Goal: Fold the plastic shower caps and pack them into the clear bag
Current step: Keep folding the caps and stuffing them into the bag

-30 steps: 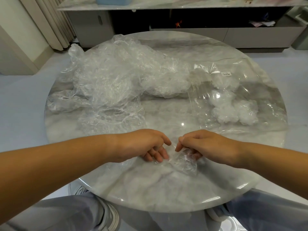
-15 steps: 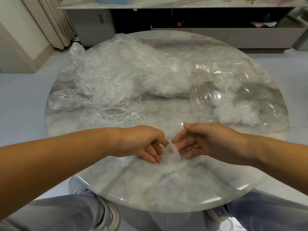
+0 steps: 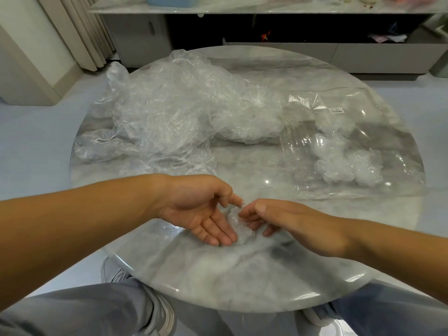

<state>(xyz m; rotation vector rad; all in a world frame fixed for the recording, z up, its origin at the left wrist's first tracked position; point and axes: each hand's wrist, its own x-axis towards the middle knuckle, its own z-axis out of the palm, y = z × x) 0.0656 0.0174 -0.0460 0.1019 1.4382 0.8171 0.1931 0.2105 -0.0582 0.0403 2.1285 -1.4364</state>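
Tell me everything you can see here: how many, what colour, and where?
table: one, grey-white marble, round, centre.
loose caps: a heap, count unclear, clear, table's far left.
bag: one, clear with a white label, table's right.
folded caps: several, whitish, inside the bag.
cap: one, clear, crumpled, between the hands.
cabinet: one, grey, behind the table.
curtain: one, beige, top left.
box: one, blue, on the cabinet.
shoes: two, grey-white, under the table.
legs: two, grey trousers, bottom edge.
left hand: one, palm up, fingers straight, touching the cap.
right hand: one, relaxed, fingertips at the cap.
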